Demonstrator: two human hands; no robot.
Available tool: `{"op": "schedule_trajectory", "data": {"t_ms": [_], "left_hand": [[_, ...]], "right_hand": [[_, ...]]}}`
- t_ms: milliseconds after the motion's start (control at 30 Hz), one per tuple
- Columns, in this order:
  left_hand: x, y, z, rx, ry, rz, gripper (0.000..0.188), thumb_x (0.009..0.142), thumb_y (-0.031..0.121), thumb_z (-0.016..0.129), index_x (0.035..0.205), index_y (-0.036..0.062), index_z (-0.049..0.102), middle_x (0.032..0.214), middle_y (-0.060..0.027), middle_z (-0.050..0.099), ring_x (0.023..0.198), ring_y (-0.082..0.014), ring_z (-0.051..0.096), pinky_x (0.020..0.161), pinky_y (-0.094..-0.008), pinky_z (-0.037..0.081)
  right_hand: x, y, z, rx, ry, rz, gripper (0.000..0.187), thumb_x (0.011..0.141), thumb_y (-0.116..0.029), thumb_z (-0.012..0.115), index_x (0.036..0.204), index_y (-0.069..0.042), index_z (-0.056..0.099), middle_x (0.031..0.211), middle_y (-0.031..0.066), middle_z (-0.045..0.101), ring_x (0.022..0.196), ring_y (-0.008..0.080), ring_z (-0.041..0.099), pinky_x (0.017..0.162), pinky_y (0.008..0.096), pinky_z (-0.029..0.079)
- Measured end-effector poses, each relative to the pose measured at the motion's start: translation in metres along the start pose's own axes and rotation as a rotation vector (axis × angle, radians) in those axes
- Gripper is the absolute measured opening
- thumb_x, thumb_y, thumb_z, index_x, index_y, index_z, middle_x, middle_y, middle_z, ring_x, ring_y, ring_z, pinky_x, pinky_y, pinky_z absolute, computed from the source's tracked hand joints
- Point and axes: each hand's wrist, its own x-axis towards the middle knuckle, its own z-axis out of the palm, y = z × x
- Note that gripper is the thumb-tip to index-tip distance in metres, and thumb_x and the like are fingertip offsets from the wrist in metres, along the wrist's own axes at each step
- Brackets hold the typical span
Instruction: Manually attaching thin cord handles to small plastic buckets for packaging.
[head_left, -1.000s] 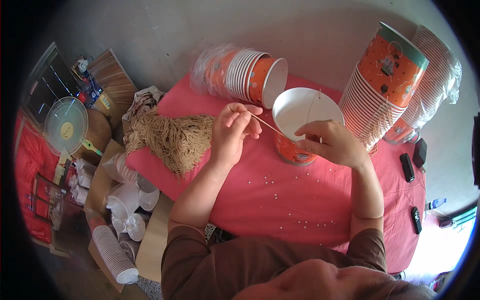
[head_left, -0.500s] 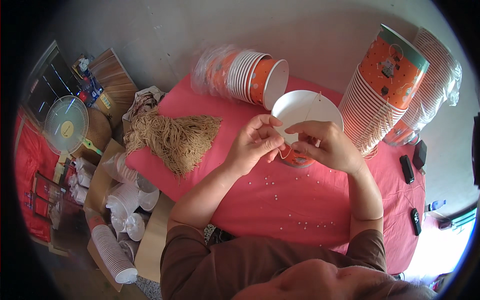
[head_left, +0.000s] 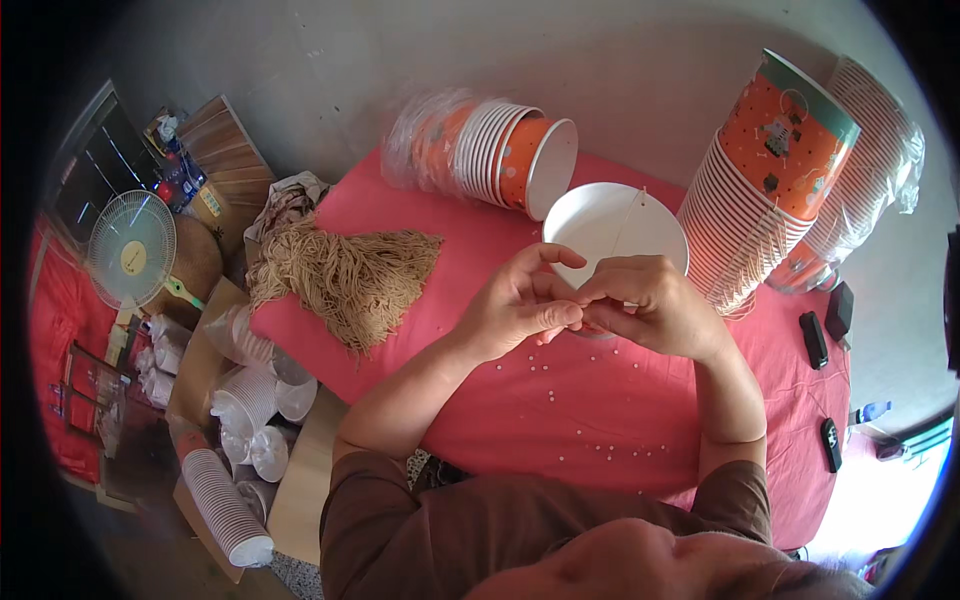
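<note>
White paper lines the bucket (head_left: 590, 212), which stands just past my two grips in the head view. My left grip (head_left: 520, 305) and right grip (head_left: 655, 305) come together by its near rim, with thumbs and fingers bent close. I cannot tell what they pinch, because my fingers hide it. Thin string (head_left: 628, 221) runs from the far rim down the inside toward my right grip, and its near end is hidden too. If I pull too hard, I think the light bucket might tip or its paper edge might tear. A loose pinch could let such thin string slip. Little white bits (head_left: 598, 444) lie on the counter (head_left: 480, 400), nearer me than my grips, so a low arm could brush them away.
</note>
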Motion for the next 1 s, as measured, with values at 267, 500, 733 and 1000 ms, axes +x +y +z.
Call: {"op": "schedule_trajectory", "data": {"t_ms": [267,500,733,1000], "left_hand": [[-0.001,-0.002,0.0,-0.008,-0.029,0.002,0.031,0.096,0.017,0.067,0.119,0.0006,0.054,0.08,-0.0052,0.064,0.061,-0.0063,0.054,0.052,-0.0211,0.043],[-0.003,-0.004,-0.001,0.05,0.023,-0.067,0.012,0.097,0.012,0.064,0.103,0.0017,0.063,0.076,-0.0029,0.061,0.059,-0.0057,0.051,0.051,-0.02,0.04],[-0.003,-0.003,-0.003,0.135,0.173,0.03,0.008,0.097,0.007,0.061,0.101,0.0001,0.063,0.073,0.0004,0.057,0.057,-0.0037,0.045,0.049,-0.0201,0.035],[0.001,-0.007,-0.003,0.328,0.374,0.129,0.007,0.094,0.005,0.067,0.098,-0.0003,0.066,0.074,0.0015,0.06,0.059,-0.0018,0.048,0.05,-0.0183,0.036]], "right_hand": [[0.0,0.0,-0.001,-0.04,0.069,0.041,0.013,0.078,0.001,0.07,0.091,-0.002,0.069,0.081,0.0096,0.069,0.073,0.0262,0.069,0.061,0.0361,0.054],[-0.003,0.003,0.002,0.038,0.183,0.125,0.007,0.084,0.005,0.065,0.089,0.003,0.068,0.078,0.0082,0.067,0.066,0.0136,0.063,0.058,0.0265,0.049],[-0.002,-0.005,-0.008,-0.024,0.139,0.237,0.013,0.083,-0.002,0.067,0.096,0.0,0.067,0.075,0.0094,0.067,0.064,0.0201,0.068,0.057,0.0314,0.052],[-0.009,-0.016,-0.027,-0.106,0.04,0.313,0.024,0.082,0.001,0.066,0.105,-0.004,0.065,0.077,0.0086,0.065,0.059,0.0192,0.062,0.056,0.0326,0.048]]}}
